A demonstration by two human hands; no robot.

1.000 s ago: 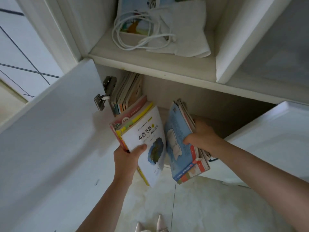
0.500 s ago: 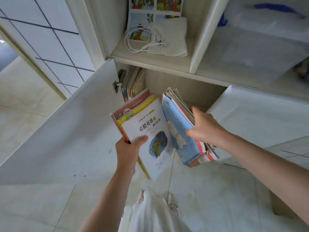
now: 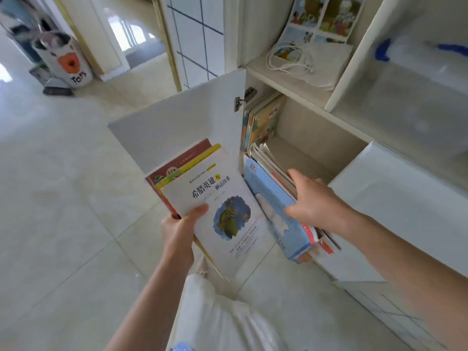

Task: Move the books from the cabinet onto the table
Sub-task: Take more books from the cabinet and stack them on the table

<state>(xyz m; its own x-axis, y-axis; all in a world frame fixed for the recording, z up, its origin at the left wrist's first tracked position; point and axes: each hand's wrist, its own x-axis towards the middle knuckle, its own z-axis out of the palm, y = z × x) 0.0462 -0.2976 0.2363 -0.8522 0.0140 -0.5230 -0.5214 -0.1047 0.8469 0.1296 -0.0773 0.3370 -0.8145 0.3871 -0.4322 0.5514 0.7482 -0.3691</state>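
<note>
My left hand [image 3: 178,229] grips a stack of three books [image 3: 215,198] by its lower edge; the top one is white with a blue-green picture, with yellow and red books behind it. My right hand [image 3: 312,205] clasps a second bundle of books [image 3: 268,198], light blue cover facing out, thin books behind it. Both bundles are outside the low cabinet compartment [image 3: 304,158], in front of its opening. Several more books [image 3: 263,120] stand upright at the compartment's left wall. No table is in view.
The white cabinet door [image 3: 177,133] hangs open to the left, a second door [image 3: 405,198] open at the right. On the shelf above lie a white cable [image 3: 286,59], cloth and a comic page [image 3: 321,16]. Beige tiled floor spreads left; a toy bin [image 3: 65,62] stands far left.
The view has pulled back and up from the cabinet. Both hands have drawn their book bundles further out of the compartment; more floor and the room at left now show.
</note>
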